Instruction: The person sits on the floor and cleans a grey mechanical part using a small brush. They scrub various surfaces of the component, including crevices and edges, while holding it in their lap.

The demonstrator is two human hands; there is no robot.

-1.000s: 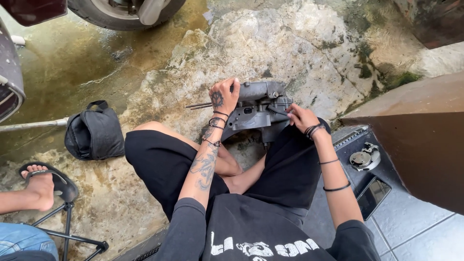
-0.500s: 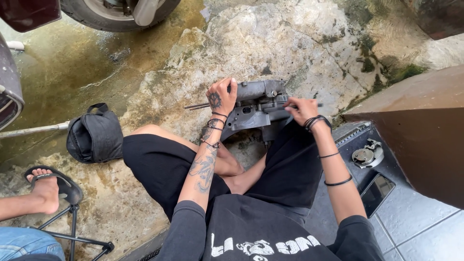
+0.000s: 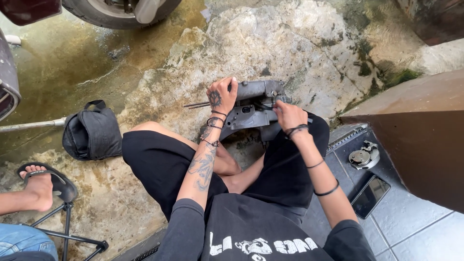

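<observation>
Your left hand [image 3: 221, 98] is clenched around the left end of the grey metal engine part [image 3: 253, 107], which rests on your crossed legs above the stone ground [image 3: 299, 43]. Your right hand [image 3: 286, 113] presses on its right side; its fingertips are hidden, so I cannot tell whether they grasp anything.

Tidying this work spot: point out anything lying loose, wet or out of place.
A dark phone and a round metal part lie loose on the grey tiles beside the person's right side. The concrete floor upper left looks wet and stained. A black bag sits slumped there.
</observation>
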